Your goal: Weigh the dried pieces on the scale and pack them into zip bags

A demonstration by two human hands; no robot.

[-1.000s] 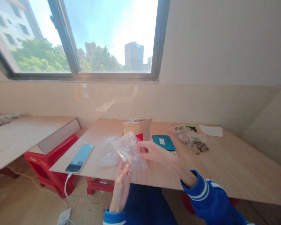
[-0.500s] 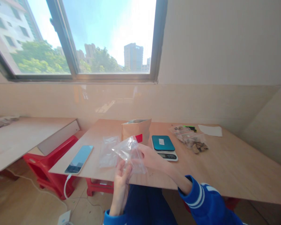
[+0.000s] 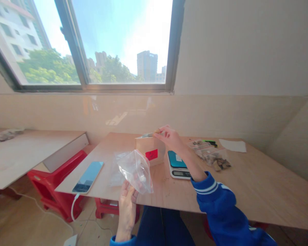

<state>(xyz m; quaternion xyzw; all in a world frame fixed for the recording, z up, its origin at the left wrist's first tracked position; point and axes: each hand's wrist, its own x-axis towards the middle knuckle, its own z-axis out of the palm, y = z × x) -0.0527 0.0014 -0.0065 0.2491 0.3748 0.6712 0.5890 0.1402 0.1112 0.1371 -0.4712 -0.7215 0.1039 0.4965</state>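
Note:
My left hand (image 3: 128, 198) is closed on the lower left edge of a clear zip bag (image 3: 136, 171), which hangs puffed out above the table's front edge. My right hand (image 3: 168, 136) is at the mouth of an upright kraft paper pouch (image 3: 142, 147) with a red label. Its thumb and fingers pinch a small tan piece (image 3: 157, 131), whose kind I cannot make out. Part of the pouch's right rim is hidden behind that hand. Just right of the pouch lies a kitchen scale (image 3: 176, 160) with a teal plate, partly covered by my right forearm.
More clear bags (image 3: 115, 174) lie flat at the left, near a phone (image 3: 88, 176) on a white cable. To the right are zip bags of brown pieces (image 3: 212, 155), a green-and-black tool (image 3: 209, 142) and white paper (image 3: 232, 145). Red stools (image 3: 51, 191) stand below.
My right hand has left the clear bag and moved up to the pouch's mouth, pinching a tan piece. My left hand keeps the bag, which now looks more opened out.

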